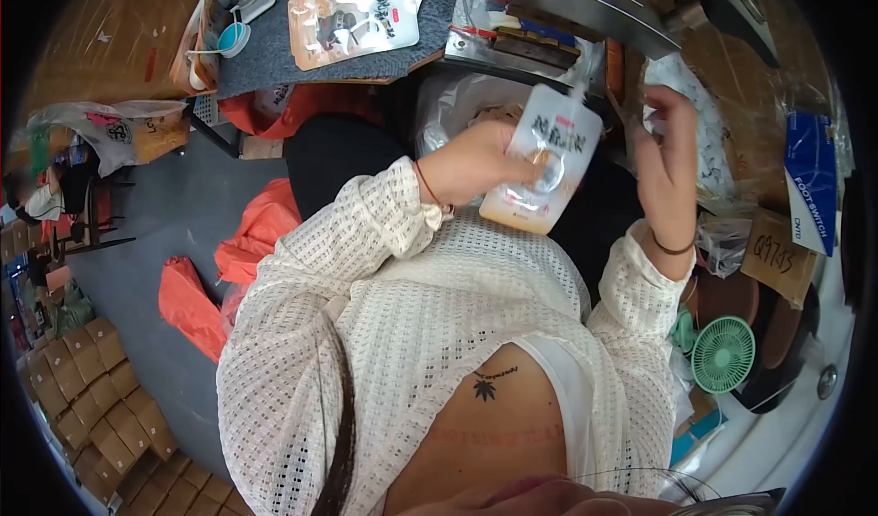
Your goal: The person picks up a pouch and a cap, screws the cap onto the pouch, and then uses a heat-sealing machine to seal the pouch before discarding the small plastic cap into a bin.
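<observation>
A white spout pouch (569, 141) with printed lettering and an orange lower edge is in my left hand (471, 164), the thumb across its front. It tilts, spout end up, above my lap and just below the metal machine (471, 45) at the bench edge. My right hand (669, 164) is raised to the right of the pouch, apart from it. Its fingers are bent, with a gap between them and the thumb. A fanned stack of similar pouches (352, 22) lies on the grey bench mat (261, 75) at the upper left.
Clear plastic bags (448, 114) sit under the machine. On the right are a blue foot switch box (809, 178), a marked carton (777, 255) and a green fan (722, 353). Red bags (261, 228) lie on the left floor, with stacked cartons (101, 388) beyond. A cup (234, 39) stands on the bench.
</observation>
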### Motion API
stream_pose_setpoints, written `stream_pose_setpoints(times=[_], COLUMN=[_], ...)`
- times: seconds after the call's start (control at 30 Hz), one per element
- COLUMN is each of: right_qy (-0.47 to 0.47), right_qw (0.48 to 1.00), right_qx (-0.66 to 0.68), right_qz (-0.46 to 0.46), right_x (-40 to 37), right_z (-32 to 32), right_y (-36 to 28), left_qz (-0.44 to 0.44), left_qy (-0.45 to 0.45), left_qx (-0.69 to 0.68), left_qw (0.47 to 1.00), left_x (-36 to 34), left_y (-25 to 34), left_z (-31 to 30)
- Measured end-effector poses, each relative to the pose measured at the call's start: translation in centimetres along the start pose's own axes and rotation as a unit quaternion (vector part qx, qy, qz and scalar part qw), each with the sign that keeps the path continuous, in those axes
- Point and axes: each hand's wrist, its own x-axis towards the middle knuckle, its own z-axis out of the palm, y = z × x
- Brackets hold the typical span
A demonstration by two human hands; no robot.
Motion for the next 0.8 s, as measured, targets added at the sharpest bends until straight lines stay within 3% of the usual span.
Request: stream_pose_setpoints(times=[0.03,0.13,0.17,0.27,0.33,0.37,0.4,0.47,0.5,0.57,0.63,0.67,0.73,0.77,0.8], right_qy=[-0.006,-0.04,-0.04,-0.089,-0.085,-0.087,-0.089,-0.087,-0.095,-0.083,-0.047,-0.041,-0.028,-0.046,-0.066], right_qw=[0.999,0.993,0.973,0.957,0.967,0.977,0.984,0.983,0.985,0.992,0.997,0.995,0.984,0.992,0.995], right_qx=[-0.033,0.067,0.173,0.21,0.184,0.158,0.128,0.115,0.093,0.043,-0.011,0.033,0.122,0.092,0.055], right_qz=[-0.01,0.088,0.148,0.18,0.151,0.117,0.084,0.111,0.107,0.088,0.06,0.082,0.125,0.076,-0.053], right_x=[-0.2,-1.1,-1.4,-1.9,-2.0,-2.0,-2.1,-2.2,-2.3,-2.1,-1.3,-1.3,-1.4,-0.9,-0.2], right_z=[-0.5,0.2,1.1,2.1,2.5,2.3,2.0,1.4,1.0,0.5,0.7,1.2,2.5,2.9,3.5], right_y=[0.6,0.8,0.4,-1.2,-1.0,-0.5,-0.4,-0.3,0.2,0.3,-0.3,-0.4,-0.8,-1.3,-0.6], left_qz=[-0.001,0.054,0.05,0.039,0.091,0.149,0.195,0.307,0.332,0.289,0.268,0.258,0.295,0.283,0.265], left_qy=[0.019,0.031,0.034,0.047,0.08,0.188,0.28,0.464,0.51,0.437,0.371,0.337,0.317,0.312,0.301], left_qx=[0.009,-0.048,-0.057,-0.078,-0.037,0.179,0.383,0.348,0.544,0.743,0.788,0.809,0.647,0.55,0.444], left_qw=[1.0,0.997,0.997,0.995,0.992,0.954,0.859,0.755,0.578,0.416,0.411,0.408,0.628,0.721,0.801], left_x=[0.5,2.4,2.9,4.1,4.1,3.4,2.7,1.8,0.6,-2.3,-3.5,-3.9,-4.1,-4.2,-4.1], left_y=[0.3,1.5,2.3,3.4,2.6,2.6,2.8,3.8,4.6,4.1,2.5,2.1,2.5,2.7,2.7], left_z=[-0.6,-2.3,-2.7,-3.8,-3.9,-4.9,-5.9,-8.7,-10.2,-13.1,-12.2,-11.9,-11.0,-9.7,-8.6])
